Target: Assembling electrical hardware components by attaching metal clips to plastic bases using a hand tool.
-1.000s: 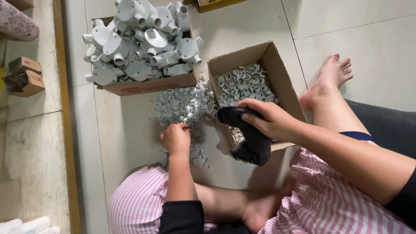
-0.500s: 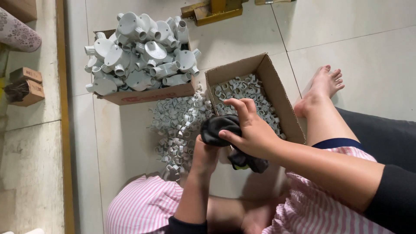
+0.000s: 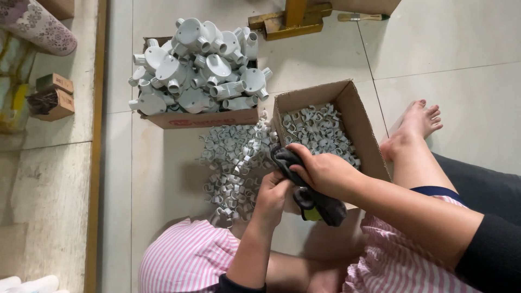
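My right hand (image 3: 325, 172) grips a black power tool (image 3: 312, 192) with a yellow-green patch, holding it over the near corner of an open cardboard box (image 3: 361, 122) full of small white pipe clips. My left hand (image 3: 272, 191) is closed right against the tool's front, fingers pinched; what it pinches is hidden. A loose heap of the same white clips (image 3: 236, 157) lies on the tiled floor just left of both hands.
A second cardboard box (image 3: 203, 118) piled with white round junction fittings (image 3: 201, 68) stands behind the heap. Small brown boxes (image 3: 51, 96) sit at far left beside a wooden strip. A yellow wooden frame (image 3: 290, 19) lies at the back. My bare foot (image 3: 415, 126) rests right of the clip box.
My left hand left the clip heap and came up to the tool's front. My right hand shifted the tool slightly left, over the box corner.
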